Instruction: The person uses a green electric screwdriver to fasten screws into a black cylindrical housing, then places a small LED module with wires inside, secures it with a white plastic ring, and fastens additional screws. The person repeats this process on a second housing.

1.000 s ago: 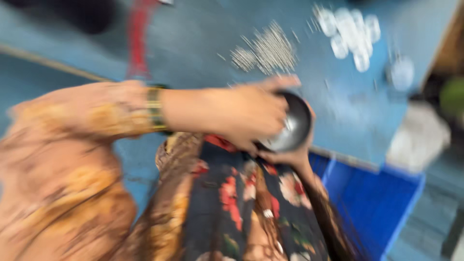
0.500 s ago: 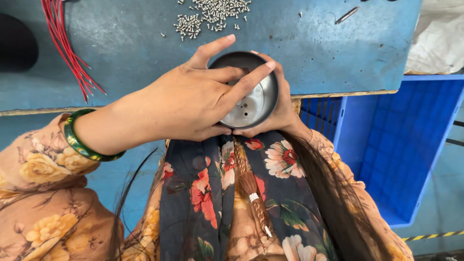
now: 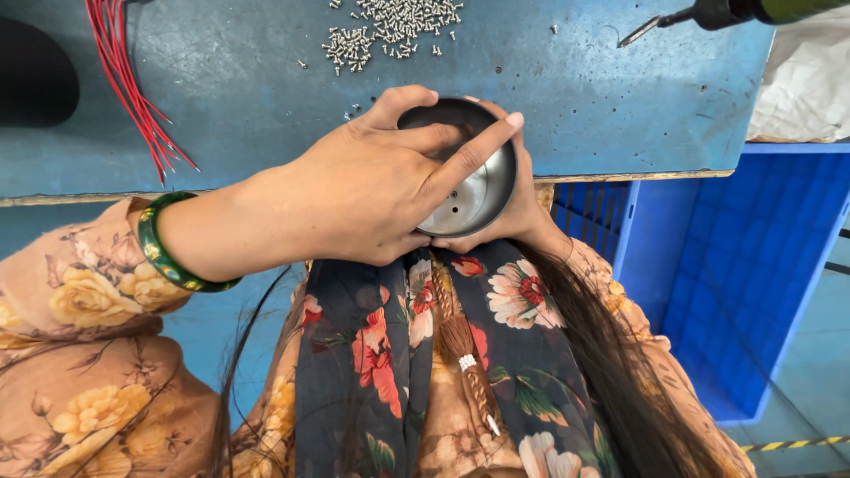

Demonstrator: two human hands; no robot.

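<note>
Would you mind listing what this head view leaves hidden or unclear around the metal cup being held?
- Right hand: mostly hidden behind the metal cup.
- Cup's left side: covered by the left hand.
- Power screwdriver: body cut off by the top edge.
- Small screws: too small to tell head type.
- Red wires: upper ends cut off.

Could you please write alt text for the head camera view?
Both hands hold a round metal cup at a blue table's edge: left hand across it, right hand beneath. Small screws and red wires lie beyond.
</note>
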